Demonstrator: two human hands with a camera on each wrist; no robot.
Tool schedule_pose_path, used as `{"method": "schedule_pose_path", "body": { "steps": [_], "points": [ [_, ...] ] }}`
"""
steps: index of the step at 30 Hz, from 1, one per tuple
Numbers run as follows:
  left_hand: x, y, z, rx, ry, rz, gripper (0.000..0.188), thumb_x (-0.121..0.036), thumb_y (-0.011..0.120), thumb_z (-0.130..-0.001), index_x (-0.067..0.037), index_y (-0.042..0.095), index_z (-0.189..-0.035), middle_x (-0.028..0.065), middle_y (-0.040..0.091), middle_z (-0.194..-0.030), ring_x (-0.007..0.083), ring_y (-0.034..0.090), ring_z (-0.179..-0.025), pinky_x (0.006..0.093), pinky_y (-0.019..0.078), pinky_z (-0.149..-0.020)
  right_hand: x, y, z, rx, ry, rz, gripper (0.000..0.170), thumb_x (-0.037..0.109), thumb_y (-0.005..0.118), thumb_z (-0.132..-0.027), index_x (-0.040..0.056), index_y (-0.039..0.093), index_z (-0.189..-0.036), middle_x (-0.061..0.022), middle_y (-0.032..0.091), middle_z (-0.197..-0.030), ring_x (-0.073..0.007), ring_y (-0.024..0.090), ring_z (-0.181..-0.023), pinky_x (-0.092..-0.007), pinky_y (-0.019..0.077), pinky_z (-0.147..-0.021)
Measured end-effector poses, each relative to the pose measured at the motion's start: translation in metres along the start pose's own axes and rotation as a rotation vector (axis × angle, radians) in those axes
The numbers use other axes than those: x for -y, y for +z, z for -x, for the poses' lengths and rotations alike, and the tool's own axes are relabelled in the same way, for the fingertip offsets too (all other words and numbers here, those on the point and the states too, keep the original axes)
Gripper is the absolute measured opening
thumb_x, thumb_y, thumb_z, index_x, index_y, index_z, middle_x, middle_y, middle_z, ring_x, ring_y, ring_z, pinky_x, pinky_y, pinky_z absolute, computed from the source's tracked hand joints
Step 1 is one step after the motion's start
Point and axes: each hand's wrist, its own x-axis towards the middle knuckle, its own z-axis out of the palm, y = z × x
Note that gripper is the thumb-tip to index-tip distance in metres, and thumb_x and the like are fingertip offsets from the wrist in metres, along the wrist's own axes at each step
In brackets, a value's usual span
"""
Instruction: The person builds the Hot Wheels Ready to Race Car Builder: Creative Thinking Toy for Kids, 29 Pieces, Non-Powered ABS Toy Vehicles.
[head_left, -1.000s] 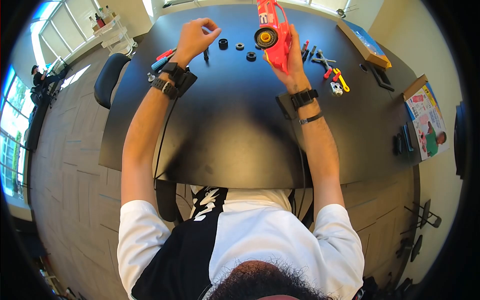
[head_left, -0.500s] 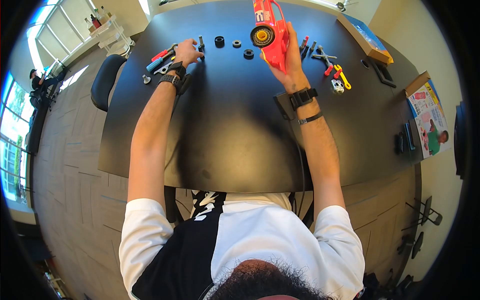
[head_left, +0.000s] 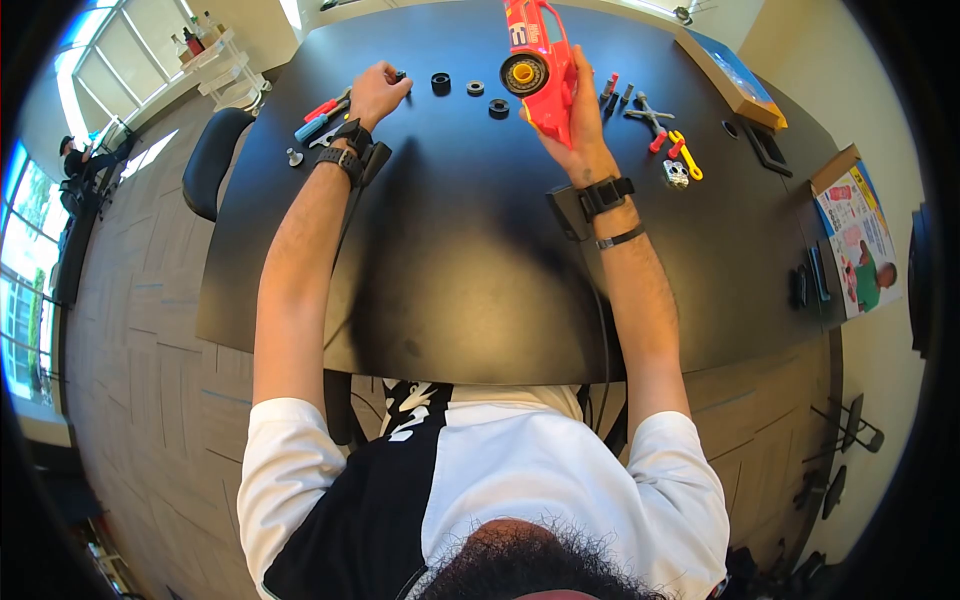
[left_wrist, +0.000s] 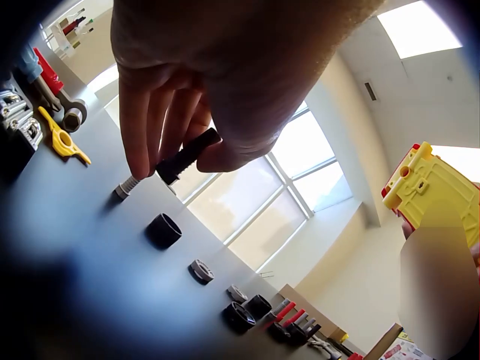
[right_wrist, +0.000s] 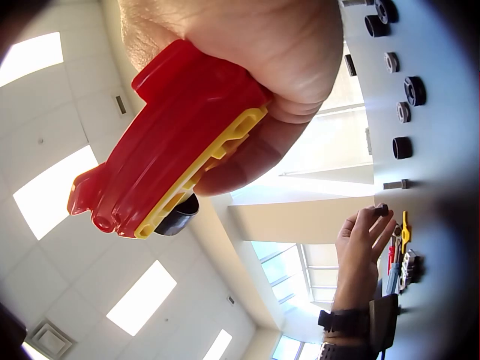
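My left hand (head_left: 376, 94) pinches a black bolt (left_wrist: 187, 155) between thumb and fingers, tilted and close above the table. Right by the fingertips, a grey bolt (left_wrist: 127, 187) stands on the tabletop. My right hand (head_left: 592, 120) grips a red toy race car (head_left: 548, 110) around its body, nose end upward in the head view, with a black wheel (head_left: 525, 73) on its side. From the left wrist, the car's yellow underside (left_wrist: 439, 187) shows. Several black tyres, such as one tyre (left_wrist: 163, 231), and grey rims, such as one rim (left_wrist: 201, 271), lie between the hands.
Left of my left hand lie a red-handled tool (head_left: 320, 110), a blue-handled screwdriver (head_left: 312, 128) and a grey bolt (head_left: 294, 157). On the right are a grey cross wrench (head_left: 648, 112), a yellow wrench (head_left: 692, 162) and a chrome engine piece (head_left: 676, 173). Boxes (head_left: 735, 85) stand along the right edge.
My left hand came down from above the table to the standing black bolt, took hold of it and lifted it slightly forward. The right hand keeps the car almost still.
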Motion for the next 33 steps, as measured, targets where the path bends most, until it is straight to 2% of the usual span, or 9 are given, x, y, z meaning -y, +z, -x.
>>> {"method": "schedule_pose_path", "body": {
  "steps": [6, 11, 12, 15, 17, 19, 25, 31, 33],
  "points": [
    [-0.006, 0.000, 0.014, 0.115, 0.108, -0.150, 0.040, -0.035, 0.076, -0.084, -0.003, 0.076, -0.108, 0.0135, 0.080, -0.100, 0.0278, 0.077, -0.094, 0.0363, 0.0589, -0.089, 0.001, 0.004, 0.004, 0.016, -0.001, -0.009, 0.050, 0.062, 0.057, -0.103, 0.0174, 0.063, -0.124, -0.0007, 0.071, -0.105, -0.0145, 0.068, -0.087, -0.0341, 0.0559, -0.066],
    [-0.009, 0.028, 0.011, 0.093, 0.058, -0.042, 0.037, -0.035, 0.068, -0.088, -0.003, 0.072, -0.106, 0.0178, 0.078, -0.098, 0.0340, 0.075, -0.094, 0.0431, 0.0571, -0.090, 0.002, -0.001, -0.002, 0.028, -0.001, -0.020, 0.051, 0.063, 0.056, -0.103, 0.0175, 0.063, -0.126, -0.0008, 0.071, -0.106, -0.0148, 0.069, -0.088, -0.0337, 0.0569, -0.066],
    [-0.012, 0.032, 0.008, 0.185, 0.034, 0.110, 0.035, -0.032, 0.061, -0.094, -0.002, 0.070, -0.108, 0.0221, 0.076, -0.105, 0.0377, 0.073, -0.102, 0.0456, 0.0549, -0.094, 0.002, -0.001, -0.003, 0.027, -0.008, -0.018, 0.051, 0.063, 0.056, -0.103, 0.0175, 0.064, -0.126, -0.0009, 0.072, -0.106, -0.0149, 0.069, -0.088, -0.0330, 0.0569, -0.065],
    [-0.035, 0.051, 0.004, 0.160, 0.144, 0.071, 0.036, -0.032, 0.059, -0.096, -0.002, 0.070, -0.112, 0.0261, 0.073, -0.115, 0.0401, 0.069, -0.112, 0.0467, 0.0529, -0.098, 0.003, -0.002, -0.003, 0.033, -0.012, -0.019, 0.051, 0.063, 0.056, -0.103, 0.0174, 0.064, -0.125, -0.0010, 0.072, -0.106, -0.0151, 0.069, -0.088, -0.0318, 0.0570, -0.063],
    [-0.061, 0.055, 0.008, 0.278, 0.113, 0.083, 0.038, -0.033, 0.061, -0.096, -0.003, 0.070, -0.115, 0.0255, 0.072, -0.121, 0.0399, 0.066, -0.119, 0.0473, 0.0513, -0.102, 0.004, -0.002, -0.003, 0.038, -0.012, -0.022, 0.051, 0.063, 0.056, -0.103, 0.0173, 0.064, -0.125, -0.0011, 0.072, -0.106, -0.0152, 0.069, -0.088, -0.0313, 0.0571, -0.063],
    [-0.086, 0.060, 0.023, 0.375, 0.240, -0.148, 0.041, -0.037, 0.064, -0.096, -0.004, 0.071, -0.120, 0.0216, 0.071, -0.125, 0.0395, 0.065, -0.122, 0.0468, 0.0516, -0.104, 0.005, -0.001, -0.001, 0.004, -0.006, -0.027, 0.051, 0.063, 0.056, -0.103, 0.0170, 0.064, -0.125, -0.0012, 0.072, -0.106, -0.0152, 0.069, -0.088, -0.0314, 0.0562, -0.063],
    [-0.077, 0.133, 0.020, 0.265, 0.397, -0.239, 0.051, -0.044, 0.070, -0.096, -0.006, 0.069, -0.129, 0.0193, 0.062, -0.138, 0.0379, 0.061, -0.128, 0.0471, 0.0524, -0.106, 0.006, -0.005, -0.004, 0.030, -0.048, -0.032, 0.052, 0.064, 0.057, -0.102, 0.0169, 0.064, -0.125, -0.0011, 0.072, -0.105, -0.0147, 0.068, -0.088, -0.0317, 0.0533, -0.064],
    [-0.084, 0.111, 0.022, 0.215, 0.471, -0.158, 0.043, -0.038, 0.073, -0.097, -0.005, 0.070, -0.125, 0.0181, 0.064, -0.123, 0.0379, 0.066, -0.114, 0.0476, 0.0545, -0.099, 0.006, -0.013, -0.007, 0.025, -0.043, -0.042, 0.053, 0.064, 0.056, -0.102, 0.0170, 0.064, -0.125, -0.0009, 0.072, -0.107, -0.0140, 0.069, -0.089, -0.0319, 0.0543, -0.065],
    [-0.093, 0.083, 0.020, 0.081, 0.516, 0.072, 0.041, -0.037, 0.075, -0.096, -0.005, 0.072, -0.122, 0.0168, 0.067, -0.115, 0.0378, 0.066, -0.110, 0.0468, 0.0539, -0.095, 0.008, -0.011, -0.005, 0.017, -0.032, -0.040, 0.053, 0.064, 0.056, -0.102, 0.0173, 0.064, -0.126, -0.0007, 0.072, -0.108, -0.0136, 0.069, -0.089, -0.0319, 0.0547, -0.066]
  ]
}}
